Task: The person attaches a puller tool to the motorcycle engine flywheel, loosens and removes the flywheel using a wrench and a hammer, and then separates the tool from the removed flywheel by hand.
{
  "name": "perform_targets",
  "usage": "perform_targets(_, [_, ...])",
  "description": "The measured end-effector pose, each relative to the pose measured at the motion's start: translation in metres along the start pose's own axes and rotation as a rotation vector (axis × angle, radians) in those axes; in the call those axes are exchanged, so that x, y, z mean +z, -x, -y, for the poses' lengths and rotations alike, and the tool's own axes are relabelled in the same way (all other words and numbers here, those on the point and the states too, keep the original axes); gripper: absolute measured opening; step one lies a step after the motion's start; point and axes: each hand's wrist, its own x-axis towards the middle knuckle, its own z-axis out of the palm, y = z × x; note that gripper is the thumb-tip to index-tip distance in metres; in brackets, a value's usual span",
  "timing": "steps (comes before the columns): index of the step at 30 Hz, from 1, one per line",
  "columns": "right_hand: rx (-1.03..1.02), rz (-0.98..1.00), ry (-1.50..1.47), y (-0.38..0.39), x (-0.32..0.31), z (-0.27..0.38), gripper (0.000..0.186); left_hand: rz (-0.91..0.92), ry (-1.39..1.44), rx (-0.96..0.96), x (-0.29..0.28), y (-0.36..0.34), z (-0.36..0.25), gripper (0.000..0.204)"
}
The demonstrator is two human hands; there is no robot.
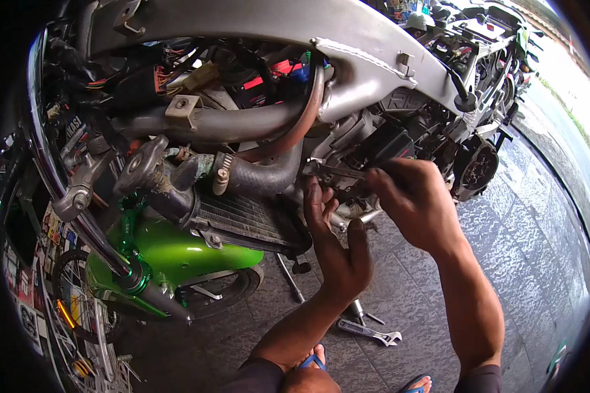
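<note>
The roomiest way in, from where I stand, is from below, up the gap between the left hand (pixel 341 262) and the right forearm (pixel 469 295), or from the right over the tiled floor (pixel 524 255). From above, the grey frame beam (pixel 242 23) and the tube (pixel 249 124) beneath it bar the engine. On the left, the radiator (pixel 246 223) and thick black hose (pixel 269 173) crowd the left hand. A slim tool (pixel 341 172) in the right hand (pixel 416 200) bridges the space between the hands' fingers. Lower down, an adjustable wrench (pixel 373 333) lies between the forearms.
</note>
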Motion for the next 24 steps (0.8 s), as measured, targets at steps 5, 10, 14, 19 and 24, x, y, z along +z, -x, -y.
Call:
perform_targets(5, [0.058,0.082,0.143,0.001,-0.015,0.023,0.024,-0.011,-0.209,-0.065,-0.009,-0.007,-0.008,0.063])
perform_targets(10, [-0.054,-0.107,-0.214,0.011,0.023,-0.002,0.020,0.365,-0.084,-0.294,-0.003,0.001,-0.008,0.038])
perform_targets(14, [-0.039,0.020,0.057,0.009,0.034,-0.002,0.022,0.325,-0.014,-0.314,-0.005,0.014,-0.011,0.034])
perform_targets(19, [-0.203,0.157,0.573,-0.029,0.015,0.014,0.021,0.099,-0.206,0.061,-0.012,0.008,-0.006,0.045])
perform_targets(24, [-0.443,0.163,0.875,-0.036,0.025,0.028,0.018,0.111,-0.064,-0.082,-0.019,-0.012,-0.008,0.071])
